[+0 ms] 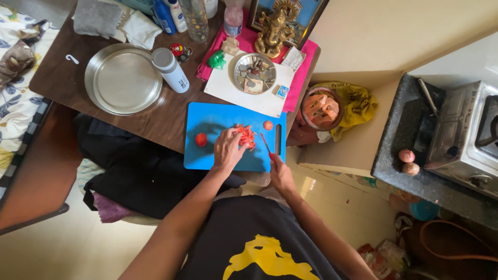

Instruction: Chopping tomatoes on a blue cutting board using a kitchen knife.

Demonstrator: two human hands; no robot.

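My right hand (pixel 280 173) grips the knife (pixel 265 144), blade pointing away; left hand (pixel 228 149) presses chopped tomato (pixel 247 137) near the blue board (pixel 207 124)'s right edge.

Left hand (pixel 227 149) palm-down, fingers curled; right hand (pixel 280 173) apparently fisted

Bare forearms, no sleeves reaching the wrists; a black shirt carries a yellow printed shape at six o'clock.

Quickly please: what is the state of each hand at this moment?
Left hand: fingers bent down on the chopped tomato pieces, on the blue cutting board.
Right hand: closed on a knife.
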